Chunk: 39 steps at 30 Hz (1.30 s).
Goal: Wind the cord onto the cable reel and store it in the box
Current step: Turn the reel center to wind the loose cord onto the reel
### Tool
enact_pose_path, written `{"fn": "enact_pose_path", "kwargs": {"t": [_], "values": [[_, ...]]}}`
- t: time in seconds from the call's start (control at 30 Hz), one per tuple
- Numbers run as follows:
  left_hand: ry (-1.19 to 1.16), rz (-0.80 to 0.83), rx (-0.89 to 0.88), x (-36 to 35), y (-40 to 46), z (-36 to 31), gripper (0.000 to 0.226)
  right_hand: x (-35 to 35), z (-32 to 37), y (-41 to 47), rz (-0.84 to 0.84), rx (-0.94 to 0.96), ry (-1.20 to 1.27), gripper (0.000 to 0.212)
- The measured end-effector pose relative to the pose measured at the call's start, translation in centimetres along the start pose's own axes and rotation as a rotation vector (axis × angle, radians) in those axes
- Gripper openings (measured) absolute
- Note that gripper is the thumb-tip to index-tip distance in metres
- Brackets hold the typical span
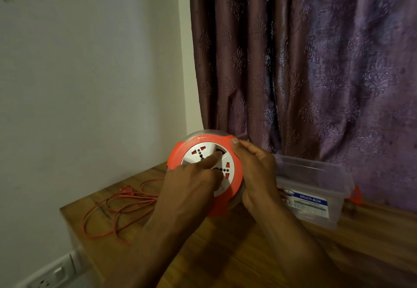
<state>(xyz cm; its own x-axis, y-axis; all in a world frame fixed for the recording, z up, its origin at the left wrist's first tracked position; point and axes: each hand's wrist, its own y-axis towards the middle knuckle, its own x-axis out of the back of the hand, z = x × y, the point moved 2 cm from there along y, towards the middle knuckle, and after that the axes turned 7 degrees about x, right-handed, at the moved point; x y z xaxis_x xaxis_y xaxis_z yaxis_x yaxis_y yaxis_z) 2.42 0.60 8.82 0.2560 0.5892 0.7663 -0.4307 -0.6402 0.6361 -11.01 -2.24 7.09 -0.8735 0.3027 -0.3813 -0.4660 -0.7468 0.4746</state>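
Two bare forearms enter from lower edge, no sleeves visible, no watch, no bracelet, no rings seen. Left hand (194,175): knuckles and back of hand in view, slightly motion-blurred. Right hand (255,170): short, pale, trimmed thumbnail visible at upper tip; finger creases plain. Both forearms lit dimly, wrists unadorned. Rest of body out of view.
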Motion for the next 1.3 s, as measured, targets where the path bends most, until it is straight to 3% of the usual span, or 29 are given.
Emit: {"fn": "enact_pose_path", "kwargs": {"t": [0.17,0.23,0.4,0.83,0.93,1.13,1.3], "values": [[-0.351,-0.207,0.116,1.0,-1.5,0.7,0.020,-0.1,0.5,-0.1,-0.008,0.039,-0.019,0.011],[-0.329,-0.256,0.216,1.0,-2.1,1.0,0.027,0.1,0.6,0.0,-0.029,0.053,-0.014,0.014],[-0.136,-0.120,0.247,-0.2,-1.7,0.5,0.061,0.0,0.9,0.0,-0.033,0.064,-0.008,0.016],[-0.058,-0.017,0.247,-2.0,-0.5,0.0,0.079,0.1,0.4,0.3,-0.040,0.016,0.029,0.008],[-0.078,-0.012,0.219,-1.6,-0.2,-0.1,0.073,0.0,0.5,0.4,-0.028,0.006,0.045,0.008],[-0.032,-0.008,0.145,-0.5,0.6,-0.4,0.036,0.0,0.6,0.3,0.002,-0.008,0.047,0.018],[0.039,0.012,0.070,-0.2,0.5,-0.2,0.012,0.1,0.5,0.2,0.007,-0.013,0.021,0.011]]}}
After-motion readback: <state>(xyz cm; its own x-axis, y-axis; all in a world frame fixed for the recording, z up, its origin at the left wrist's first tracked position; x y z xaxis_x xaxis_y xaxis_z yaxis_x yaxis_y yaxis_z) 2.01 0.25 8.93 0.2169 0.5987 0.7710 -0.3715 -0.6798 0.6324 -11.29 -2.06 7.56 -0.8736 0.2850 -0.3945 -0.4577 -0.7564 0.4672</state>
